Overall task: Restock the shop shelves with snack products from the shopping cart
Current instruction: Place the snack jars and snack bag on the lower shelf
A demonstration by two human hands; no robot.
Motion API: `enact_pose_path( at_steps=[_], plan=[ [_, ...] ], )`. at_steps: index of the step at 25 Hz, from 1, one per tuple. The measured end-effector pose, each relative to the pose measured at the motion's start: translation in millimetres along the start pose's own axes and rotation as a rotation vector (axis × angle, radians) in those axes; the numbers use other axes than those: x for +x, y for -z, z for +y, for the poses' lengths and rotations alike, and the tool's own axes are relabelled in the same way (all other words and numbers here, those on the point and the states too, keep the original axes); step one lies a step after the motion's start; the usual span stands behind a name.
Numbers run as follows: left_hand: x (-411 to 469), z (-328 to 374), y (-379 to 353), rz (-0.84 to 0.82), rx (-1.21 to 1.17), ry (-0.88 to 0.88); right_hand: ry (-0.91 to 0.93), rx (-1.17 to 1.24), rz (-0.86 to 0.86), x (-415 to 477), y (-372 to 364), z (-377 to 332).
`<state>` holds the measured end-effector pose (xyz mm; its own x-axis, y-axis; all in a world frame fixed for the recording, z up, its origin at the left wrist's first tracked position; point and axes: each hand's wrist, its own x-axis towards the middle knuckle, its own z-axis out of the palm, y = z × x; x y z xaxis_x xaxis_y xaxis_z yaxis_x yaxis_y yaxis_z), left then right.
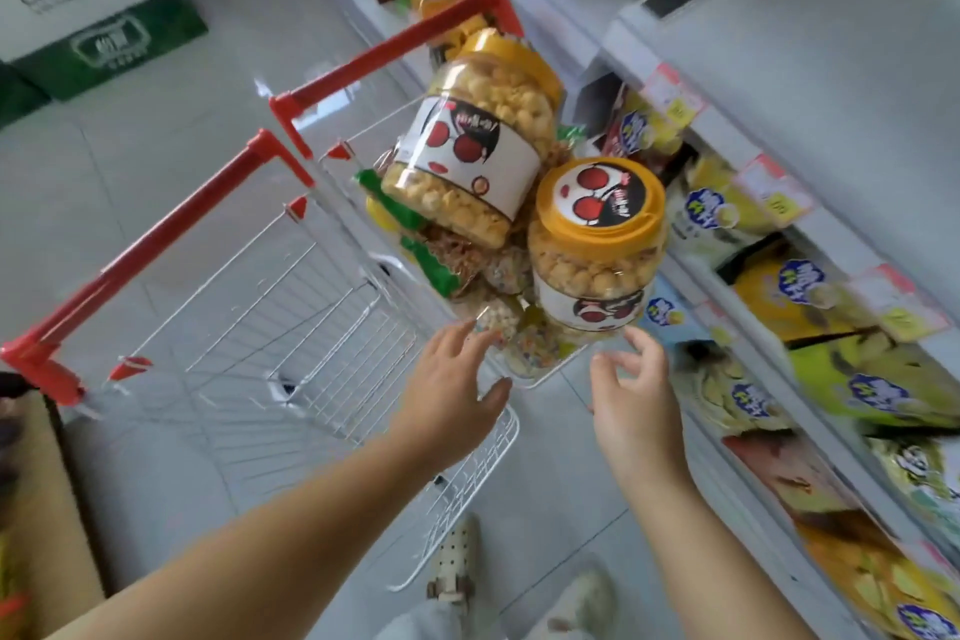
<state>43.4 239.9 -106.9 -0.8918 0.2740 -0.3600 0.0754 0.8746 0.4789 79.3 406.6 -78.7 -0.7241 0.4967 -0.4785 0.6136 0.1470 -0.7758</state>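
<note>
— Where do our hands sit in the head view?

— Both arms reach forward over the shopping cart (311, 317). Our left hand (447, 395) lies palm down with its fingers spread wide, holding nothing, just near of the small snack packets (498, 317).

— And the right?

— Our right hand (636, 395) is further right, fingers loosely curled and apart, empty, just below the upright popcorn jar (597, 244). We cannot tell whether a fingertip touches it.

— The other jar?

— The tilted popcorn jar (467, 156) lies on the heap, farther and left. Both sit at the cart's right end, beside the shelves (810, 224) of yellow snack bags (831, 307).
</note>
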Motion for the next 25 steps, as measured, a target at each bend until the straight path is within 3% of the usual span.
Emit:
enact_pose_path(
  at_steps=[5, 10, 16, 25],
  plan=[
    [31, -14, -38, -0.043, 0.138, 0.1, 0.149, -0.052, 0.096, 42, -4, 2],
    [46, -27, -74, -0.044, 0.276, 0.172, 0.626, -0.225, 0.039, 98, 3, -4],
    [52, -55, -108, 0.221, 0.303, 0.022, 0.916, -0.175, -0.018, 143, 0, -4],
    [79, -75, -98, 0.4, 0.385, -0.211, 1.049, -0.049, -0.02, 166, -17, -18]
  ],
)
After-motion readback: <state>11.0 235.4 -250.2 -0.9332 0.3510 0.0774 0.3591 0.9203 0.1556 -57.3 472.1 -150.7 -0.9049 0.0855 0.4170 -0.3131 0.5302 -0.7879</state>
